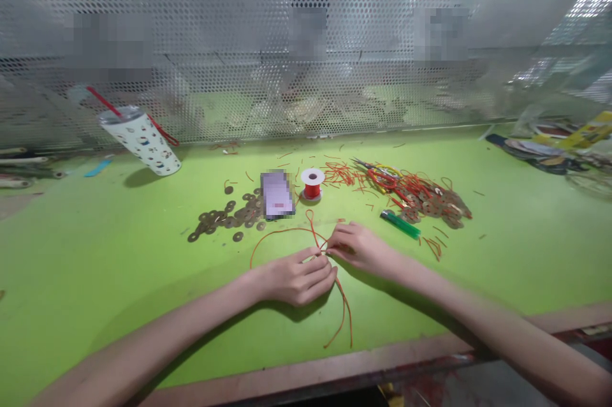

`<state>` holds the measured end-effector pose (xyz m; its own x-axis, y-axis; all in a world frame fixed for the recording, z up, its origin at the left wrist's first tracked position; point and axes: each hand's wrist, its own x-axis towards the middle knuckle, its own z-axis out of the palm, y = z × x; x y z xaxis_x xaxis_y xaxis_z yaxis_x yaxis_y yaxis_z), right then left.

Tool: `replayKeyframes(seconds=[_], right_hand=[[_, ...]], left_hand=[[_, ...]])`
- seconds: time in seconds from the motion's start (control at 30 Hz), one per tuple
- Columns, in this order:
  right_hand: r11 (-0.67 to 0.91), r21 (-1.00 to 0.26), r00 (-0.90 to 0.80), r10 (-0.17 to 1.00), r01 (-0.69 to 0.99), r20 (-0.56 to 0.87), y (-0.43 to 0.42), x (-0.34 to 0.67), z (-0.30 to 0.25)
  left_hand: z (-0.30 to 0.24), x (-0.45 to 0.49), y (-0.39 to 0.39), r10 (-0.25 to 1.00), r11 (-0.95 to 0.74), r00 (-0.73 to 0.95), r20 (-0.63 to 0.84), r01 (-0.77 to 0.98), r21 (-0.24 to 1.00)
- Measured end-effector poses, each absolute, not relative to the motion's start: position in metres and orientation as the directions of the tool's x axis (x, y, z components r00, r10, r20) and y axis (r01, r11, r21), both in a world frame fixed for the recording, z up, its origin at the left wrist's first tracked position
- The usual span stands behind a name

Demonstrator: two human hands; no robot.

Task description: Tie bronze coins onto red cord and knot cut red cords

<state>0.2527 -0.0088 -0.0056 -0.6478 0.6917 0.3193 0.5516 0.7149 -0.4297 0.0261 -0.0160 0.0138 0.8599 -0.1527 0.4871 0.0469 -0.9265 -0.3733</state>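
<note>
Both of my hands meet at the middle of the green table (95, 266). My left hand (299, 278) is closed, its fingers pinching a thin red cord (345, 311). My right hand (359, 246) pinches the same cord just to the right, fingertips touching the left ones. The cord loops up and to the left between the hands and two loose ends trail down toward the table's front edge. Whether a coin is on the cord is hidden by my fingers.
A pile of old round coins (224, 219), a phone (276, 194) and a spool of red cord (312, 184) lie behind my hands. Scissors (377, 174), a green lighter (400, 224), finished coin-and-cord pieces (433, 199) lie right. A tilted cup with straw (141, 139) sits far left. Perforated screen behind.
</note>
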Motion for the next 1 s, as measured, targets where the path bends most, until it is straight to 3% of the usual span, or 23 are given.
replayKeyframes(seconds=[0.5,0.63,0.8,1.0], right_hand=[[0.686,-0.439,-0.61,0.723,0.58,0.323,-0.015,0.239,-0.005],[0.691,-0.439,-0.626,0.716,0.574,0.308,-0.018,0.24,-0.001],[0.673,-0.482,-0.618,0.728,0.561,0.298,-0.021,0.248,0.002],[0.636,-0.535,-0.584,0.757,0.556,0.293,-0.021,0.249,-0.001]], left_hand=[[0.011,0.029,-0.014,-0.099,-0.963,0.866,0.491,0.041,-0.265],[0.01,0.022,-0.016,0.027,-0.975,0.824,0.566,0.146,-0.166],[0.007,0.007,-0.016,0.293,-0.925,0.731,0.616,0.381,-0.012],[0.004,0.003,-0.016,0.49,-0.848,0.702,0.517,0.521,0.097]])
